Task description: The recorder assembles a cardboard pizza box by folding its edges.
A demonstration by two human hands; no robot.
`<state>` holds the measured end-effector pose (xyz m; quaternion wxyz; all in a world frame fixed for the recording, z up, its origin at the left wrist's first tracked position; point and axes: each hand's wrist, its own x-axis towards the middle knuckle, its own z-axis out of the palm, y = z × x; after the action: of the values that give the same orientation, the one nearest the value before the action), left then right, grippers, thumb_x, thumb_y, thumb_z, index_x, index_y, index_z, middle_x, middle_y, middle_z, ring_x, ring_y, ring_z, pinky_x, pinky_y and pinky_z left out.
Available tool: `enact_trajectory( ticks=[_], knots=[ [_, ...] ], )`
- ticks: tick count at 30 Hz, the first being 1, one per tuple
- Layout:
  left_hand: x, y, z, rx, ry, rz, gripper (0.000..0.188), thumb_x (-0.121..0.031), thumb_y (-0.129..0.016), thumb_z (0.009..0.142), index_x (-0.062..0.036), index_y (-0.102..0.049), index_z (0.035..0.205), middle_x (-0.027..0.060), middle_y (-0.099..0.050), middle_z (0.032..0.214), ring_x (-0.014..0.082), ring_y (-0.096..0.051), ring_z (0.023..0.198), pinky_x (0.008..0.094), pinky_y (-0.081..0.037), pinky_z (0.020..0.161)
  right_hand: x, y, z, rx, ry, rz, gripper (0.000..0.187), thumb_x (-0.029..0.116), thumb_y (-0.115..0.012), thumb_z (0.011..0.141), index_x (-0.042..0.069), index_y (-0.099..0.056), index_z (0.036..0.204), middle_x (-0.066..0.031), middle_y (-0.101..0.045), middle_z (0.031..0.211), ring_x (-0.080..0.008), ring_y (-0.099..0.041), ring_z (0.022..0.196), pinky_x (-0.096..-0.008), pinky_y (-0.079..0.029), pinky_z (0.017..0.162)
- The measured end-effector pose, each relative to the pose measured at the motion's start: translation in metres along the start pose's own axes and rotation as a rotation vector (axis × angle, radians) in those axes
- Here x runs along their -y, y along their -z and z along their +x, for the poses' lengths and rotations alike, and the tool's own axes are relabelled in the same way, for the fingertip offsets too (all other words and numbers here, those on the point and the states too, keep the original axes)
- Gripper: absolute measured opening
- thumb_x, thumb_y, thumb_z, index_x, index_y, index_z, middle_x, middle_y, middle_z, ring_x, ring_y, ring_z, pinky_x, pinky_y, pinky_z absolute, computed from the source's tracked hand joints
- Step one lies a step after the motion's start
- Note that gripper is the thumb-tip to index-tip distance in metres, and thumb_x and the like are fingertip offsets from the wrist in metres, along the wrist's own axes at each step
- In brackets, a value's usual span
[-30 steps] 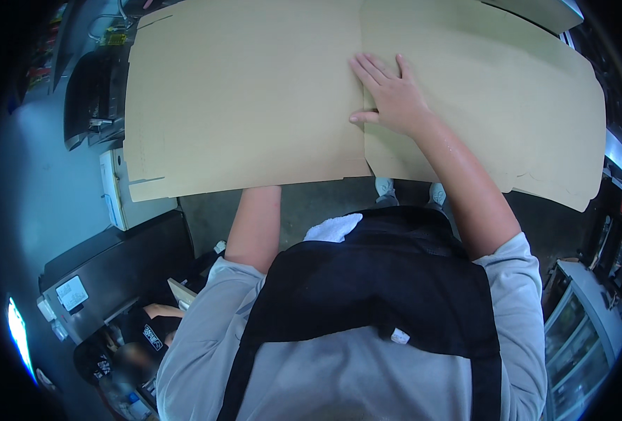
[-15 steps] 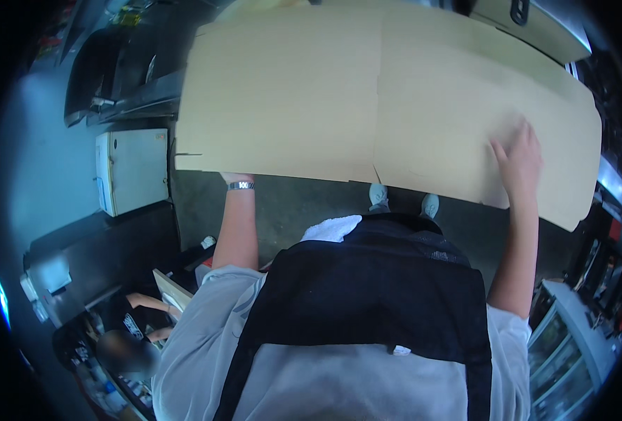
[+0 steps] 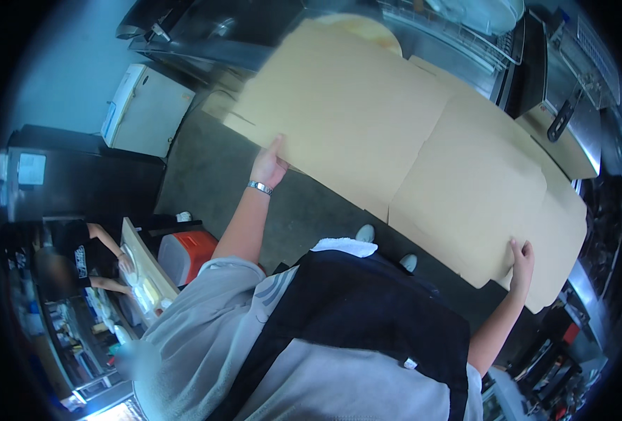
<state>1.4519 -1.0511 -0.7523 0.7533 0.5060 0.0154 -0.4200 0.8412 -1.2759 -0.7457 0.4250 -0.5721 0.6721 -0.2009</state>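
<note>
A large flattened cardboard box point(image 3: 353, 112) is held up across the view in front of me, creased through its middle and slanting down to the right. My left hand point(image 3: 270, 167) grips its near edge toward the left end, thumb on top and the other fingers hidden beneath. At the near edge of the right half, my right hand point(image 3: 521, 263) closes on the cardboard by a slit between flaps. Part of that hand's grip is hidden.
Behind the cardboard are a round pale board point(image 3: 367, 31) and a metal rack point(image 3: 458, 31). A black handle point(image 3: 565, 121) is at the right. To the left are a white box point(image 3: 146, 109), a red-and-white cooler point(image 3: 188, 256) and another person's arms over a board point(image 3: 149, 281).
The view has turned, and the cardboard now slants down to the right. My right hand has gone from its upper surface to the near edge. My left thumb now shows on top.
</note>
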Motion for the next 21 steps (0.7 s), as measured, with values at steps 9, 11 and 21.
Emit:
enact_trajectory(
  ticks=[9, 11, 21],
  knots=[
    [-0.017, 0.038, 0.025, 0.006, -0.089, 0.003, 0.034, -0.021, -0.059, 0.098, -0.0063, -0.053, 0.127, 0.0064, -0.065, 0.12, 0.0183, -0.064, 0.109, 0.0341, -0.054, 0.091, 0.024, 0.014, -0.05, -0.028, 0.038, 0.522, 0.068, 0.007, -0.058, 0.096, -0.003, -0.019, 0.151, -0.0202, -0.05, 0.138, -0.0247, -0.057, 0.118, -0.0361, -0.045, 0.101],
    [-0.035, 0.035, 0.029, 0.018, -0.068, -0.082, 0.034, -0.026, -0.06, 0.097, -0.0075, -0.056, 0.126, 0.0054, -0.067, 0.117, 0.0172, -0.066, 0.106, 0.0337, -0.055, 0.089, 0.02, 0.026, -0.058, -0.076, 0.025, 0.504, 0.067, 0.006, -0.058, 0.096, -0.003, -0.02, 0.151, -0.02, -0.051, 0.138, -0.0247, -0.057, 0.119, -0.0359, -0.046, 0.1],
    [-0.062, 0.054, 0.089, -0.006, -0.207, 1.194, 0.046, -0.038, -0.083, 0.077, -0.0058, -0.068, 0.107, -0.0016, -0.067, 0.084, 0.0068, -0.061, 0.071, 0.0236, -0.05, 0.062, 0.019, 0.064, -0.085, -0.05, 0.12, 0.474, 0.057, 0.008, -0.058, 0.096, 0.0, -0.032, 0.146, -0.0171, -0.055, 0.135, -0.0228, -0.056, 0.12, -0.0356, -0.043, 0.103]
  ],
)
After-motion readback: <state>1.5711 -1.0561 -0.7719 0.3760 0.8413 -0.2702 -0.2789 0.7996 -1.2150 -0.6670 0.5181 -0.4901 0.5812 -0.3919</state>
